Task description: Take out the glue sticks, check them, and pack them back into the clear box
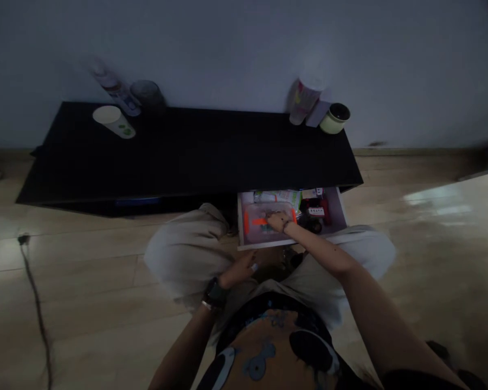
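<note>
My right hand (277, 221) reaches into an open drawer (337, 208), over a clear plastic box (254, 234) with orange edges. Its fingers are bunched and point down at small items in the box. What they pinch, if anything, I cannot make out. To the right of the box lie dark and red packages (315, 211) with white labels, and behind it are white and green packets (284, 195). My left hand (242, 269), with a watch at the wrist, rests by my leg just below the drawer front (268, 246), fingers stretched out and holding nothing.
On the black cabinet top (228, 146) stand a paper cup (114, 120), a spray bottle (120, 95), a dark cup (148, 97), a tall clear cup (305, 100) and a dark-lidded jar (334, 118). A cable (36, 298) lies on the floor to the left.
</note>
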Demonstrator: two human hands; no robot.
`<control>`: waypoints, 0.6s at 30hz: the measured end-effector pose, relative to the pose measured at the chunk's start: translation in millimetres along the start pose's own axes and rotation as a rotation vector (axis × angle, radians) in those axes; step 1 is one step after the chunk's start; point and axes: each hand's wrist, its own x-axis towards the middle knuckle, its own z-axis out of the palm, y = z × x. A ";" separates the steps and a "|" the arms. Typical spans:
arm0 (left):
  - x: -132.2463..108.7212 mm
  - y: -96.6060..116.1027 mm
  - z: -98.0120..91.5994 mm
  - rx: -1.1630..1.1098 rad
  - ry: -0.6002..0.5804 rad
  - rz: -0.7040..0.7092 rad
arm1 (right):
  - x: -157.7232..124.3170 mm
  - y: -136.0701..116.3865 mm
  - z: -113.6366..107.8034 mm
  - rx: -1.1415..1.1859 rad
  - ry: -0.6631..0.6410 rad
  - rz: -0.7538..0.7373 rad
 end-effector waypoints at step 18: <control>-1.8 35.5 -16.7 0.197 -0.290 0.105 | -7.3 0.1 -58.2 -0.057 -0.216 0.009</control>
